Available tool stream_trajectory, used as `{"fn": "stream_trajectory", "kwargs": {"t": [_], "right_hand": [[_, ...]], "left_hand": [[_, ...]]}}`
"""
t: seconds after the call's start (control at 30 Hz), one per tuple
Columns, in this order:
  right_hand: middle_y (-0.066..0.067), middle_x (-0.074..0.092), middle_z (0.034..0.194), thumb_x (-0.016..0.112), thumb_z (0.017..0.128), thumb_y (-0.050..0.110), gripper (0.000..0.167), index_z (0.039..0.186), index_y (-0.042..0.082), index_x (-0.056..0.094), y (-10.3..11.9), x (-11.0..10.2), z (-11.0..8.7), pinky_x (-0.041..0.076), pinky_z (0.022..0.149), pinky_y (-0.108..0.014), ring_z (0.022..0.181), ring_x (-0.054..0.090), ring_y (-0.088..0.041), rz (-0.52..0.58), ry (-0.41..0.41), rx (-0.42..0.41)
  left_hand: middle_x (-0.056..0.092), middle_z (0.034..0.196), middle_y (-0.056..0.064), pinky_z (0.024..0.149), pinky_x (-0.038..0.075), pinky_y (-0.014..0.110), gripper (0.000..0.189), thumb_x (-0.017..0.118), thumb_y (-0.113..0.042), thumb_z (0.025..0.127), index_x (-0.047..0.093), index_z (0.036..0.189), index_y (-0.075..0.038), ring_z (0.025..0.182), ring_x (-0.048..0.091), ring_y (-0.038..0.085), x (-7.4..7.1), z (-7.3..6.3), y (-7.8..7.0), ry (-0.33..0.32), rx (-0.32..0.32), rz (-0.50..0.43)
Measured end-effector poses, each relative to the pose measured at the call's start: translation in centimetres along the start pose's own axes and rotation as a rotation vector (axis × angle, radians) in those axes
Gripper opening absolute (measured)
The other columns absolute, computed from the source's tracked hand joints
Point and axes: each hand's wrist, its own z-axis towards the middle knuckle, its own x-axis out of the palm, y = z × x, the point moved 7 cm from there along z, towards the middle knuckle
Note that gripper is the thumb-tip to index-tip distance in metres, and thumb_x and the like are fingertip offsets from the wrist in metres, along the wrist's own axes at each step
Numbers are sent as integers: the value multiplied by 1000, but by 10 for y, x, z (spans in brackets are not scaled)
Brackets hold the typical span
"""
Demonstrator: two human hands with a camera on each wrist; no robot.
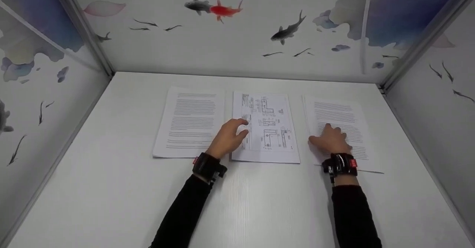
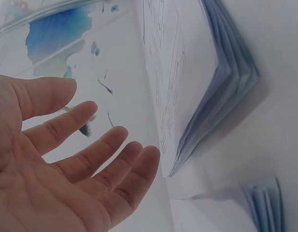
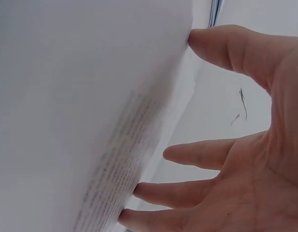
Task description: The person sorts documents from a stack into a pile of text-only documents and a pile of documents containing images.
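Three paper stacks lie side by side on the white table. My left hand (image 1: 227,138) is over the left edge of the middle stack (image 1: 276,155), whose top sheet carries technical drawings. In the left wrist view that hand's fingers (image 2: 86,159) are loosely extended, holding nothing and apart from the paper. The left stack (image 1: 195,108), printed with lines of text, is just beside it. On the right stack (image 1: 334,108), also text, rests my right hand (image 1: 331,140). Its fingers (image 3: 187,193) are spread, with thumb and fingertips touching the top page in the right wrist view.
The white table (image 1: 122,188) stretches in front of and beside the stacks. White panels painted with fish (image 1: 226,9) and blue shapes enclose its back and sides. A dark thin edge (image 1: 371,172) shows at the right stack's near corner.
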Motion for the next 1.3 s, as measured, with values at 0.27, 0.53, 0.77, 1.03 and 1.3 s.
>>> {"fn": "stream_trajectory", "kwargs": {"t": [0.27, 0.53, 0.77, 1.03, 1.3], "right_hand": [[-31, 45, 99, 56, 75, 42, 66, 115, -10, 45, 9, -4, 1, 40, 51, -46, 80, 46, -42, -82, -26, -61], [-21, 53, 76, 55, 71, 22, 47, 102, -12, 50, 18, -9, 5, 37, 42, -33, 59, 49, -29, -105, -98, -143], [-30, 54, 79, 53, 70, 13, 58, 118, -15, 37, 17, -18, 13, 40, 42, -39, 58, 52, -35, -118, -201, -177], [-27, 53, 75, 53, 70, 10, 71, 129, -14, 21, 18, -26, 19, 38, 40, -39, 57, 52, -35, -103, -229, -165], [-22, 53, 71, 40, 78, 10, 61, 130, -15, 21, 5, -24, 18, 37, 34, -32, 48, 50, -26, 37, -142, -124]], "left_hand": [[50, 122, 3, 98, 30, 31, 32, 52, -25, 90, 52, 119, -12, 119, 39, 15, 2, -2, -3, 21, -6, -13], [49, 123, 3, 98, 29, 31, 34, 51, -28, 90, 51, 121, -13, 120, 38, 14, 5, -2, -2, 47, -33, -16], [50, 123, 3, 96, 33, 32, 36, 52, -29, 90, 51, 122, -14, 117, 41, 15, 6, -1, -1, 61, -49, -29], [51, 122, 6, 84, 42, 34, 35, 52, -31, 89, 50, 121, -18, 105, 51, 22, 6, -2, -1, 83, -46, -65], [60, 100, 1, 70, 46, 28, 28, 52, -27, 90, 54, 115, -16, 83, 56, 11, 5, 0, 1, 87, -25, -66]]}}
